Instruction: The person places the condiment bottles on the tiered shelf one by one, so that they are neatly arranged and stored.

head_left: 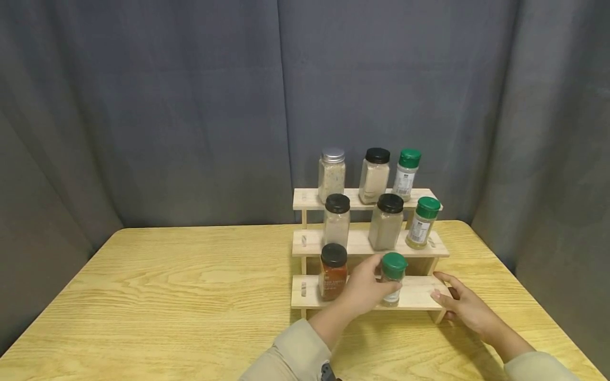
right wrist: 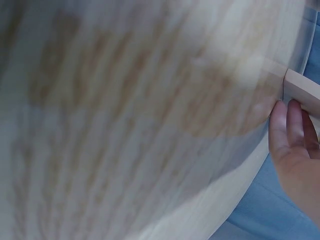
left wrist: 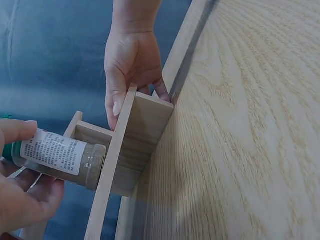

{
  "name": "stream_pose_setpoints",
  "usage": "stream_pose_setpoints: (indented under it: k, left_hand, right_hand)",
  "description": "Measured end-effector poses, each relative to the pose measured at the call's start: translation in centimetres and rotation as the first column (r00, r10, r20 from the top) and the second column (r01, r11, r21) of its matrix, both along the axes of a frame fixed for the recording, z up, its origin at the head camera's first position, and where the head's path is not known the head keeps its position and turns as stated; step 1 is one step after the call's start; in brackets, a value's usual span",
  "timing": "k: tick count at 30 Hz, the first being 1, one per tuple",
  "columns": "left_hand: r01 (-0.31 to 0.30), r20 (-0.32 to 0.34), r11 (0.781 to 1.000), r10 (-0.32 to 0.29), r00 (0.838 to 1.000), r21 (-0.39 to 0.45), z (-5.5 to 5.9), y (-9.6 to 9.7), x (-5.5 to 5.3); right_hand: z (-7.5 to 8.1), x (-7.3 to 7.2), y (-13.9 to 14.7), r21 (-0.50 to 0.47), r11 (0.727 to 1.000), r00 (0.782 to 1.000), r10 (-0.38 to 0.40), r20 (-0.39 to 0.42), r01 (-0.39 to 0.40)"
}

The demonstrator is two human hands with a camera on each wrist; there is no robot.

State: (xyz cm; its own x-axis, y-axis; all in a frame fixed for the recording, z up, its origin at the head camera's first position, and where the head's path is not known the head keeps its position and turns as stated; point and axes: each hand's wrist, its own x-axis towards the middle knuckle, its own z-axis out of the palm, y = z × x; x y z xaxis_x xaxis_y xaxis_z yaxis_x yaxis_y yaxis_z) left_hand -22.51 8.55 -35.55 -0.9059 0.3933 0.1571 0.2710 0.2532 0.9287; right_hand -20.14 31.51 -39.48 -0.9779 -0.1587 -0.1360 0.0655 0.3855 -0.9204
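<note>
My left hand (head_left: 364, 290) grips a small spice jar (head_left: 392, 299) with a green cap, at the front of the lowest shelf of a three-tier wooden spice rack (head_left: 419, 296). In the left wrist view, the jar (left wrist: 55, 152) shows a white printed label and brownish contents, its base at or very near the shelf board. My right hand (head_left: 469, 308) holds the right end of that bottom shelf, thumb on top and fingers around the side. The right wrist view has the right hand's fingers (right wrist: 295, 130) against the rack's wood; part of the hand is cut off.
A black-capped jar of red spice (head_left: 333, 280) stands left on the bottom shelf. The middle tier bears two black-capped jars and a green-capped jar (head_left: 419, 230). On top stand a silver-capped jar (head_left: 332, 177), a black-capped jar and a green-capped one. Grey curtains (head_left: 190, 106) hang behind the wooden table (head_left: 167, 296).
</note>
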Motion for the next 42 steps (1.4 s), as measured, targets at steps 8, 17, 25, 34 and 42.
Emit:
stream_pose_setpoints:
  k: [8,17,25,34,42]
  left_hand:
    - [-0.018,-0.003,0.999,0.018,1.000,-0.030,-0.4,0.6,-0.7]
    - [-0.038,-0.007,0.999,0.037,0.999,-0.039,-0.5,1.0,-1.3]
    - [-0.012,0.006,0.998,0.013,1.000,-0.068,-0.1,0.8,-1.1]
    - [0.049,-0.066,0.987,-0.060,0.996,-0.151,1.5,-1.1,0.6]
    - [0.213,-0.012,0.911,-0.233,0.973,-0.353,1.2,-5.9,3.3]
  right_hand:
    - [-0.3,-0.3,0.0,0.025,1.000,1.000,-0.002,-0.006,0.002]
    - [-0.2,-0.7,0.0,0.020,1.000,1.000,-0.005,-0.025,0.006]
    - [-0.3,-0.9,0.1,0.025,1.000,1.000,0.008,-0.025,-0.007]
    - [-0.1,-1.3,-0.2,0.025,1.000,0.999,0.008,-0.033,-0.007]
    - [0.1,-0.9,-0.3,0.226,0.974,0.994,0.006,-0.108,0.018]
